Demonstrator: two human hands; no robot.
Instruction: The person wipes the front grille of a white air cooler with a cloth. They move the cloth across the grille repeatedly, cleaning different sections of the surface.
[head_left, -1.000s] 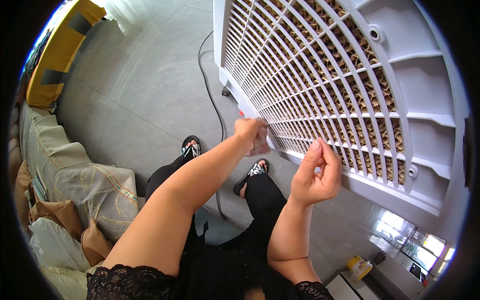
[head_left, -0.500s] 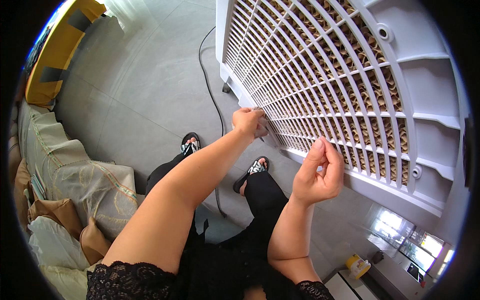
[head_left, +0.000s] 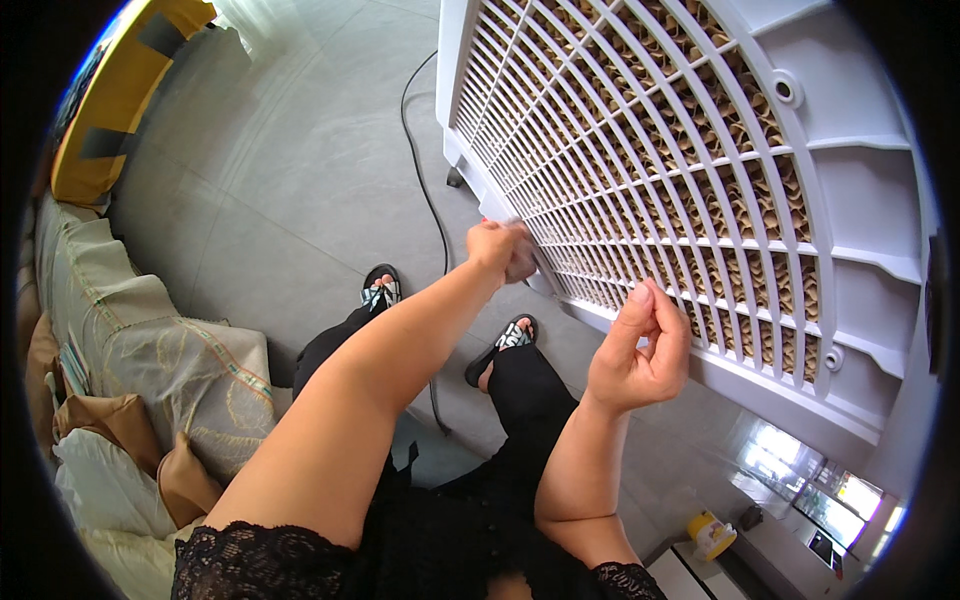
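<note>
A large white air cooler point(head_left: 868, 190) fills the upper right, its slatted grille point(head_left: 610, 150) facing me. Behind the slats lies a brown honeycomb cooling pad point(head_left: 735, 185). My left hand point(head_left: 491, 245) is closed on a crumpled greyish cloth point(head_left: 521, 258), blurred by motion, at the grille's left lower edge. My right hand point(head_left: 640, 348) is raised before the grille's lower part, thumb and fingers pressed together. Anything inside that pinch is hidden, and whether its fingertips touch the slats I cannot tell.
A black cable point(head_left: 415, 170) runs along the grey tiled floor point(head_left: 270, 200) past my sandalled feet. On the left are a patterned fabric cover point(head_left: 185, 370), brown bags point(head_left: 120, 425) and a yellow taped panel point(head_left: 125, 100). A yellow-and-white tub point(head_left: 711, 537) stands at lower right.
The cloth in my left hand has shifted a little and shows more below the fingers. My right hand stays almost where it was; the cooler sits slightly further right in view.
</note>
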